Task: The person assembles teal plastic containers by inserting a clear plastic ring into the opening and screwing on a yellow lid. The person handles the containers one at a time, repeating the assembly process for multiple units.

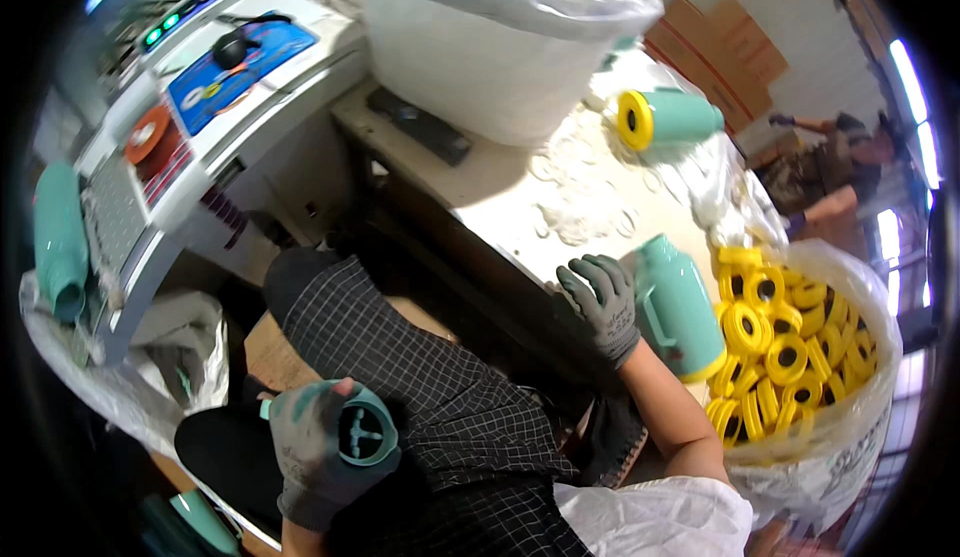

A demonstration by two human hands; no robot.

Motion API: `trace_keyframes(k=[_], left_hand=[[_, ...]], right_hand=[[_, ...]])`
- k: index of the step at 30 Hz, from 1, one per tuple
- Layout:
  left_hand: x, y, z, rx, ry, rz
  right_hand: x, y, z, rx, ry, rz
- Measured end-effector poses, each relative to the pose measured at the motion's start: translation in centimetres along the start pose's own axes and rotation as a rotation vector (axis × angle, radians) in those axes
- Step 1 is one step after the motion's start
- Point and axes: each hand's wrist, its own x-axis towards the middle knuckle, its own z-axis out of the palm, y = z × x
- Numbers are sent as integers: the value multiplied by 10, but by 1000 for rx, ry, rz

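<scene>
Teal shell (362, 435) — seemingly plastic, round-rimmed, in gloved left hand (312, 447)

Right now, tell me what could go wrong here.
The teal jug close beside the right hand could be knocked by a sideways swing. The loose white rings beyond that hand might scatter if it sweeps across the table. The teal part in the left hand could slip and drop, being held away from the table.

You wore a grey left glove (308, 452) | your right glove (608, 312) was grey with dark print | your trousers (440, 387) were black, white-gridded | your top (655, 517) was white
</scene>
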Motion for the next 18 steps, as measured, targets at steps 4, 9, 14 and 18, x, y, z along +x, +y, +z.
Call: trace_keyframes(k=[4, 9, 14, 18], left_hand=[[7, 7, -5, 67, 10, 42], [-2, -1, -2, 71, -73, -48], [14, -4, 4, -3, -90, 107], [14, -5, -4, 27, -114, 65]], right_hand=[[-52, 41, -39, -281, 165, 340], [-165, 113, -72, -541, 500, 1122], [-268, 186, -35, 392, 934, 1449], [-238, 193, -7, 767, 1180, 1625]])
